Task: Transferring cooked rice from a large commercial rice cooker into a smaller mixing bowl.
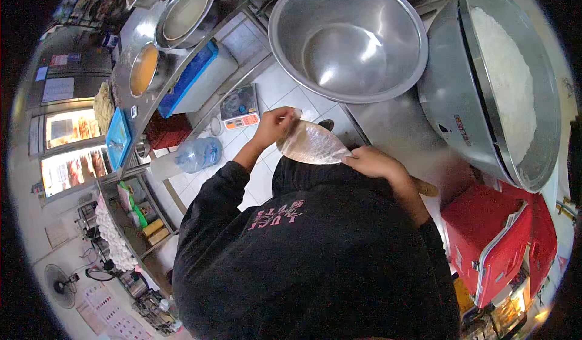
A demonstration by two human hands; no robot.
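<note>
A translucent, crinkled plastic bag or sheet [313,144] is spread between my two hands in front of my waist. My left hand [278,124] pinches its upper left edge between the fingers. At the opposite corner, my right hand [368,160] grips the gathered plastic. A wooden handle end [425,187] shows just past my right wrist; the rest of it is hidden. Beyond the plastic stands a wide stainless steel bowl [348,53], with nothing visible in it.
To the right, a large metal basin [509,90] holds white powder, above red insulated boxes [482,231]. A digital scale [239,108] and a blue water jug [198,154] are on the left. The left counter bears a pot of orange liquid [144,70].
</note>
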